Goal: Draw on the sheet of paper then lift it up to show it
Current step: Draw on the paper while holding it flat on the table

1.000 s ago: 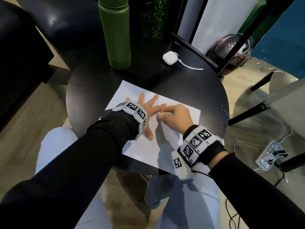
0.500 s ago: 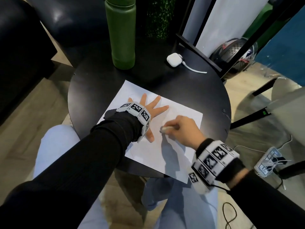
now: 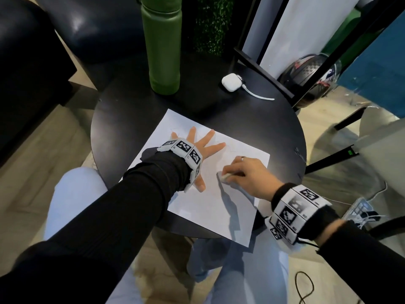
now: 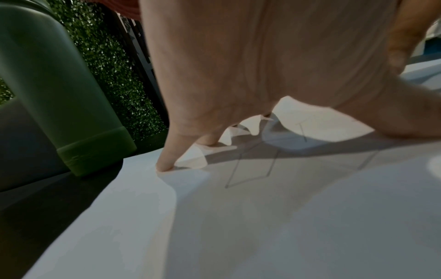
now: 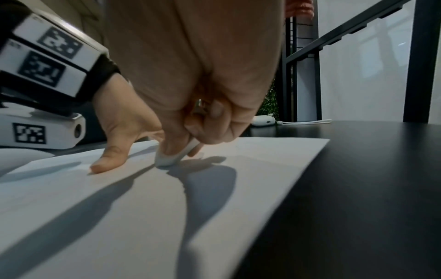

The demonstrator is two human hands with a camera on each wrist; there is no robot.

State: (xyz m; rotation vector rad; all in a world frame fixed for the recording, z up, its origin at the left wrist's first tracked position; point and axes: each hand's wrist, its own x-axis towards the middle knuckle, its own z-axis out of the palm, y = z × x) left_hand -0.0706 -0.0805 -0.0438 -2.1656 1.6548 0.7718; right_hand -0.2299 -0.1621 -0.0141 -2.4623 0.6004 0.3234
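Observation:
A white sheet of paper (image 3: 217, 207) lies on the round black table (image 3: 131, 110), its near corner hanging over the edge. My left hand (image 3: 200, 148) lies flat on the sheet with fingers spread, pressing it down (image 4: 164, 166). Faint pencil lines (image 4: 250, 169) show on the paper under that hand. To the right of the left thumb, my right hand (image 3: 238, 172) pinches a small white eraser (image 3: 224, 177) and holds its end against the paper (image 5: 167, 160). A ring sits on one right finger.
A tall green bottle (image 3: 163, 44) stands at the table's back left. A white earbud case (image 3: 230, 82) with a cord lies at the back right. A black frame (image 3: 263, 69) and a helmet (image 3: 306, 77) stand behind the table. My knees are below the near edge.
My right hand with the eraser has slid toward me across the sheet, away from the left fingertips to beside the left thumb. The left hand stays spread on the paper.

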